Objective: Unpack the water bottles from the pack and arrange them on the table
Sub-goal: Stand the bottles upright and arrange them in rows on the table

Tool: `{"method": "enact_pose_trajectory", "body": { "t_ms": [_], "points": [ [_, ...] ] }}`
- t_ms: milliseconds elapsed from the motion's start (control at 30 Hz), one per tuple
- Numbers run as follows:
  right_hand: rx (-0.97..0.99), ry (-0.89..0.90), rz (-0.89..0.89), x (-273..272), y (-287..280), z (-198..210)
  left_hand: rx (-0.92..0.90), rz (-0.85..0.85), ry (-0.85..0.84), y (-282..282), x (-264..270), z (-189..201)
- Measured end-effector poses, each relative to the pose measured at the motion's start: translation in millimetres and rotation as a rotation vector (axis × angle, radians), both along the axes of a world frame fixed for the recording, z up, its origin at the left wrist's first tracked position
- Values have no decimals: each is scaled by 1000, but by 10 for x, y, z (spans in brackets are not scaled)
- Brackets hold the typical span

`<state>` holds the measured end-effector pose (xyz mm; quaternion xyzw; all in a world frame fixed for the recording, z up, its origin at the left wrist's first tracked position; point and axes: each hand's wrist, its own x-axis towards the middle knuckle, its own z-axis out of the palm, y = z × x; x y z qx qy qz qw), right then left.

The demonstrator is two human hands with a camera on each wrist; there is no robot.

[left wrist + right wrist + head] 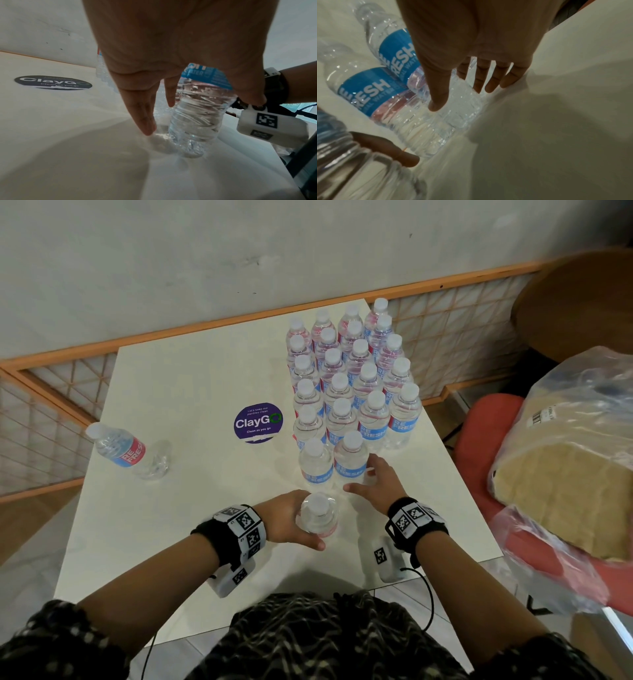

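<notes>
Several upright water bottles with white caps and blue labels stand in rows [346,378] on the right half of the white table [164,529]. My left hand [287,522] grips one more bottle [319,517] upright just in front of the rows; the left wrist view shows that bottle [197,117] with its base on or just above the tabletop. My right hand [376,484] has straight, spread fingers lying against the side of the front-right bottle [351,463], as the right wrist view also shows [395,50]. Another bottle [126,450] lies on its side at the table's left edge.
A round purple ClayGo sticker [258,422] sits mid-table. On a red chair [479,446] to the right lies crumpled clear plastic wrap around cardboard [565,474]. An orange-framed mesh rail [68,392] runs behind and left of the table. A brown round table [579,302] stands far right.
</notes>
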<state>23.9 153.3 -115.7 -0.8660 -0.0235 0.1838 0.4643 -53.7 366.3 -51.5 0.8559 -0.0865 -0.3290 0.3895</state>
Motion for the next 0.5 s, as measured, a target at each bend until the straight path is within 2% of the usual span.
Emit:
{"method": "enact_pose_trajectory", "body": {
  "t_ms": [167,367,500],
  "points": [
    [-14,-9,-6,-2,12,-18,-30,-16,-7,7,16,-57],
    [-11,19,-11,-42,-27,-9,177,-64,33,7,52,-90],
    [-22,52,-2,-63,-194,-47,256,-118,-52,-89,135,-150]
  ]
}}
